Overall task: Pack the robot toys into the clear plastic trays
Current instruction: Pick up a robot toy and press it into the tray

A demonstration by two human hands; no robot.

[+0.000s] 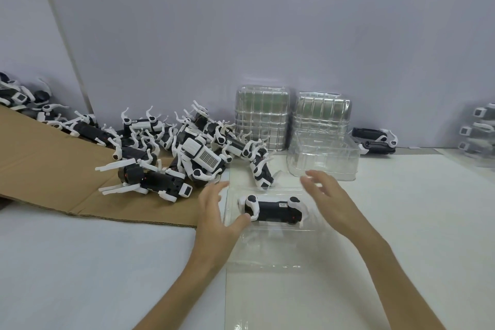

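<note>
Robot toy point(272, 210) is laid in the clear plastic tray point(267, 248), its long axis running left to right; the head end cannot be told. A small white label point(282, 205) on its black body is unreadable. Nothing is held: left hand point(214, 211) is spread wide at the toy's left end, and right hand point(326, 195) is opened beyond its right end, fingers relaxed.

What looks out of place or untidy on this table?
The loose robot toys lie in a tangled heap, legs pointing every way, partly on the cardboard. One stray toy lies off the cardboard. The packed toy sits straight in the clear tray.
</note>
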